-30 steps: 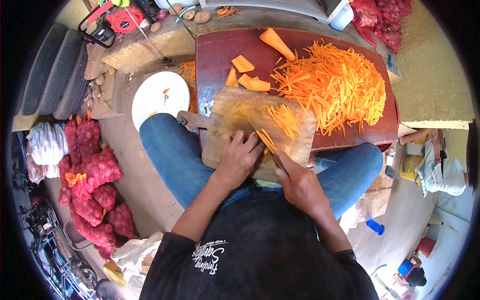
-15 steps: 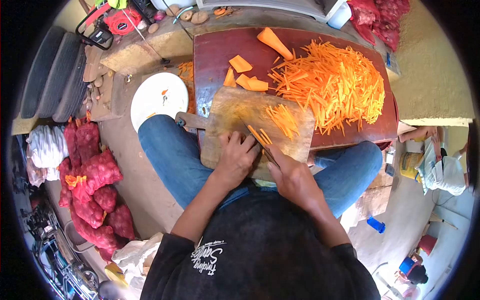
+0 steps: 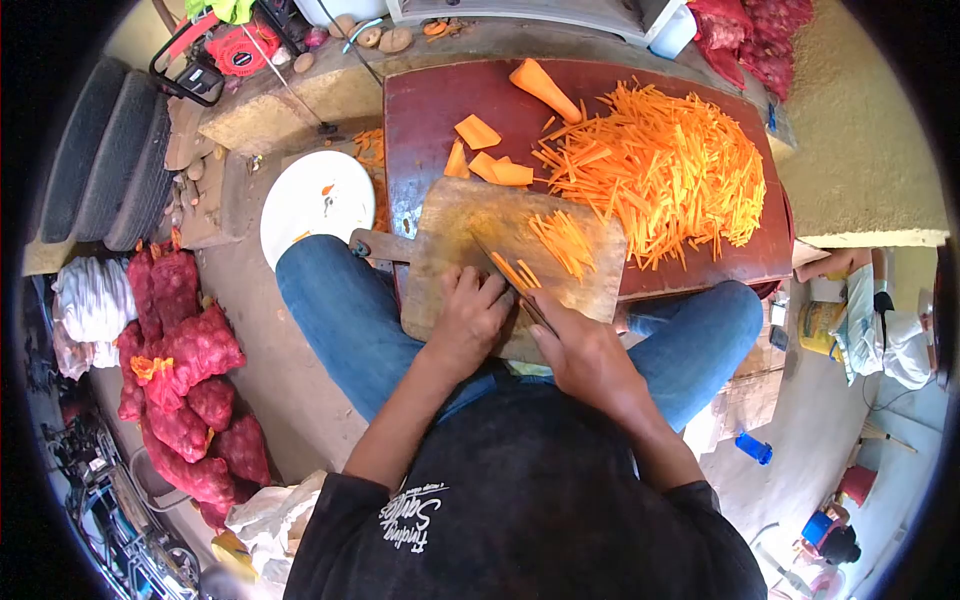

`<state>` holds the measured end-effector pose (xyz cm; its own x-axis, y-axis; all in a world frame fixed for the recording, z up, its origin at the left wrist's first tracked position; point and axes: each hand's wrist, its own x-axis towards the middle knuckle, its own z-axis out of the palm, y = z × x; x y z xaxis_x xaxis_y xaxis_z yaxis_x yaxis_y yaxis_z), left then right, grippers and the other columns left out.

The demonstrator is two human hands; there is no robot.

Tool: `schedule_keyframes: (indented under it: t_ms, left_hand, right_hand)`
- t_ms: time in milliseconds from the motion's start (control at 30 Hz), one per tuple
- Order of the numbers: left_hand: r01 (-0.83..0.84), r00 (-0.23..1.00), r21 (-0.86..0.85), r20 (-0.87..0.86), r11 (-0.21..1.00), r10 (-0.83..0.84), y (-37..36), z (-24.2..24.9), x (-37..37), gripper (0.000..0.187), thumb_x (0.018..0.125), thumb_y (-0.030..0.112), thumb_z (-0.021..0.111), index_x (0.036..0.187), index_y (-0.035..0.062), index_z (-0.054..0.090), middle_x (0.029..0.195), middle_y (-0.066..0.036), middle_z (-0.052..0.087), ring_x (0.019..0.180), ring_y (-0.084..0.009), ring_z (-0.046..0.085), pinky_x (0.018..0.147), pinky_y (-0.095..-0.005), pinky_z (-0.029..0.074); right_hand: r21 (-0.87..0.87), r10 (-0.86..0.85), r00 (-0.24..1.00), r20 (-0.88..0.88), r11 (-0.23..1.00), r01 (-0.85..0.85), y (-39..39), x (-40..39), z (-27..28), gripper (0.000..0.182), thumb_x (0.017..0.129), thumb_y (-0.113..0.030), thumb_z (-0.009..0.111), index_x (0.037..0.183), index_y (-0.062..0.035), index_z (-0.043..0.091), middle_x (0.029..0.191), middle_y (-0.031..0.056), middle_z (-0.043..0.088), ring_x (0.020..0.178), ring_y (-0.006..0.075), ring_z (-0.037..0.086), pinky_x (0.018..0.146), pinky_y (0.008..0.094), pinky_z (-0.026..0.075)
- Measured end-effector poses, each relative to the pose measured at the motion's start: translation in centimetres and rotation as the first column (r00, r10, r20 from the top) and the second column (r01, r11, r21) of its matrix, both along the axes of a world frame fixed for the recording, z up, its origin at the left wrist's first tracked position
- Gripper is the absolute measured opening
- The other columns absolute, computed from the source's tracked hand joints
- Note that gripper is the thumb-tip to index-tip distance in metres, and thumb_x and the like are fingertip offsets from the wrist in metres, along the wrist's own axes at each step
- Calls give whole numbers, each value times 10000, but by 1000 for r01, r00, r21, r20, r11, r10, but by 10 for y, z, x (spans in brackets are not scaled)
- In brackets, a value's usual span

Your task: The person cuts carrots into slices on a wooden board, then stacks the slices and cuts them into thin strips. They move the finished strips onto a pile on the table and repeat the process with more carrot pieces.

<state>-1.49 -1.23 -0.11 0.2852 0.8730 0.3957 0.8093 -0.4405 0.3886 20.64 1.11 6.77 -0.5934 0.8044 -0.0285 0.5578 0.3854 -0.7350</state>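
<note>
My right hand (image 3: 580, 350) is wrapped round a knife (image 3: 505, 272), its blade slanting up and left over the wooden cutting board (image 3: 435, 225). Beside the blade my left hand (image 3: 466, 318) presses down with curled fingers; what lies beneath them is hidden. A few fresh orange sticks (image 3: 516, 270) touch the right side of the knife. Farther right on the board lies a small bunch of carrot sticks (image 3: 563, 243). Past the board, a red table (image 3: 420, 110) bears a large heap of carrot strips (image 3: 670, 170), several flat carrot slices (image 3: 477, 132) and one whole peeled carrot (image 3: 543, 88).
Left of the table is a white round lid or stool (image 3: 320, 205). Red net sacks (image 3: 205, 350) lie on the floor at left, with tyres (image 3: 95, 150) behind them. Another person (image 3: 835, 543) is at the lower right, and a blue object (image 3: 753, 448) lies on the floor.
The knife blade has tilted slightly and shows more of its length beside my left fingers. Both hands stay in nearly the same place.
</note>
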Motion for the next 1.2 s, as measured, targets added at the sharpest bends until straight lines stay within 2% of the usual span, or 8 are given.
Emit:
schedule_keyframes:
  t_ms: [67, 167, 367, 467, 567, 867, 967, 1200]
  left_hand:
    - [-16, 1000, 9, 9, 1000, 16, -3, -3, 1, 258, 871, 123, 775, 1116, 51, 810, 1129, -76, 675, 1061, -297, 622, 1019, -479, 420]
    - [-27, 999, 19, 34, 999, 26, -2, -3, 1, 262, 874, 119, 772, 1124, 47, 803, 1107, -79, 672, 1052, -297, 622, 1019, -475, 423]
    - [-11, 999, 28, 48, 1000, 10, 1, 0, 0, 270, 877, 110, 768, 1137, 41, 791, 1082, -84, 660, 1050, -295, 620, 1025, -476, 423]
    - [-19, 999, 4, 44, 1000, 18, -4, -3, 0, 265, 876, 106, 768, 1131, 37, 790, 1069, -89, 647, 1052, -299, 618, 1018, -475, 428]
    - [-29, 998, 11, 52, 1000, 28, -1, -5, -3, 268, 869, 108, 776, 1127, 35, 789, 1047, -91, 631, 1049, -306, 616, 999, -473, 437]
    - [-85, 996, 17, 26, 996, 84, -3, -1, -1, 239, 840, 97, 789, 1071, 36, 786, 1038, -103, 619, 998, -328, 593, 935, -480, 447]
    - [-81, 996, -7, 43, 997, 82, -2, -4, -1, 220, 846, 90, 789, 1061, 38, 787, 1038, -104, 621, 991, -331, 592, 923, -483, 447]
    - [-61, 996, 26, 73, 998, 59, 1, -5, -3, 197, 849, 79, 783, 1039, 26, 779, 1026, -107, 630, 1003, -330, 605, 914, -477, 452]
  right_hand:
    - [5, 33, 999, -22, 999, -32, -6, 10, 6, 543, 1074, -143, 705, 1570, -16, 526, 1107, 330, 770, 977, 522, 768, 792, 580, 621]
    - [-44, 27, 999, 36, 999, -25, -11, 14, 12, 550, 1068, -148, 711, 1568, -11, 525, 1115, 333, 768, 986, 528, 762, 809, 584, 621]
    - [30, 20, 999, -47, 999, -19, 1, 0, -17, 561, 1070, -145, 711, 1587, -33, 523, 1098, 335, 767, 977, 527, 762, 800, 591, 617]
    - [21, 29, 996, -79, 999, -28, -7, 13, 1, 552, 1065, -146, 717, 1576, -40, 537, 1059, 334, 768, 953, 520, 765, 775, 590, 617]
    - [-82, 1, 1000, 30, 997, 2, -14, 19, 11, 524, 1070, -157, 712, 1556, -39, 553, 1038, 334, 766, 944, 518, 765, 772, 587, 616]
    - [31, 34, 997, -71, 999, -32, -7, 12, 9, 511, 1071, -154, 715, 1544, -48, 554, 1034, 310, 771, 939, 514, 766, 774, 574, 621]
    - [-197, -12, 998, 67, 980, 25, -16, 19, 25, 486, 1063, -91, 709, 1530, -19, 596, 1206, 322, 766, 1100, 523, 752, 917, 542, 610]
    - [27, 41, 999, -21, 999, -40, -1, 0, -5, 493, 1079, -152, 697, 1538, -54, 545, 1053, 312, 769, 949, 520, 759, 782, 591, 608]
